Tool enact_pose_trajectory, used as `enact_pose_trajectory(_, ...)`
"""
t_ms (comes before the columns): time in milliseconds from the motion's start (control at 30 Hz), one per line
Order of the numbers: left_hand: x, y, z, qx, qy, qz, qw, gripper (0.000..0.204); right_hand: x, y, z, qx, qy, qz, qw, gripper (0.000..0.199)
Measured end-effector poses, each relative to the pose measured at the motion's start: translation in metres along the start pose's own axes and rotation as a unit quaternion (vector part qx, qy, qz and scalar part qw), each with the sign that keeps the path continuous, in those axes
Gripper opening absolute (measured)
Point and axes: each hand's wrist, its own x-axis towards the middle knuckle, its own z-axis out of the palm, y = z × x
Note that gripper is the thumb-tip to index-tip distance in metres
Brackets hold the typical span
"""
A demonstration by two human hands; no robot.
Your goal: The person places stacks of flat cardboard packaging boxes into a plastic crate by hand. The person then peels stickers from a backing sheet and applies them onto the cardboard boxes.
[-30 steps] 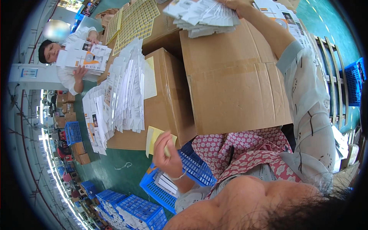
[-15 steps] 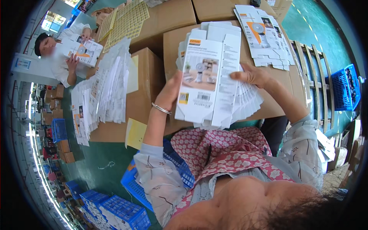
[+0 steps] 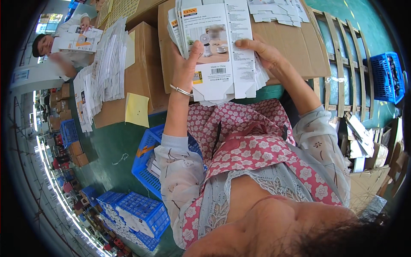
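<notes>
A thick stack of flat, unfolded printed boxes (image 3: 209,64) is held between my two hands, above the near edge of a brown carton (image 3: 291,51). The top box is white with an orange patch and a picture of a small fan. My left hand (image 3: 185,62) grips the stack's left edge, thumb on the face and fingers hidden behind. On the other side my right hand (image 3: 261,50) closes on the right edge, its thumb lying across the top. Lower sheets stick out unevenly underneath. Farther right on the carton lie more flat boxes (image 3: 278,13).
To the left, another pile of flat boxes (image 3: 107,64) stands on cartons. A person (image 3: 64,43) beyond it holds similar boxes. Blue crates (image 3: 147,214) sit on the floor at lower left, with another blue crate (image 3: 143,158) beside me. A wooden pallet (image 3: 342,64) lies at right.
The stack is squared more neatly, with its fanned lower sheets mostly drawn in. The view has shifted, so the cartons and stack appear higher. The other person's near hand has left the boxes.
</notes>
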Motion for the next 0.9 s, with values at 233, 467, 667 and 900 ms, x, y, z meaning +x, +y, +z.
enact_pose_trajectory(233,-0.001,0.033,0.002,-0.014,-0.002,0.159,0.987,0.097,-0.014,-0.030,0.016,-0.163,-0.030,-0.185,0.969,0.078)
enact_pose_trajectory(467,0.003,0.038,-0.009,0.026,-0.037,0.266,0.963,0.089,-0.008,-0.071,0.018,-0.338,-0.076,-0.214,0.913,0.092)
enact_pose_trajectory(667,0.004,0.002,0.004,-0.033,-0.063,0.221,0.973,0.082,0.006,-0.053,0.001,-0.322,-0.043,-0.299,0.897,0.129)
enact_pose_trajectory(900,0.005,-0.027,0.005,0.018,-0.030,0.220,0.975,0.074,0.010,-0.021,-0.008,-0.339,0.027,-0.259,0.904,0.106)
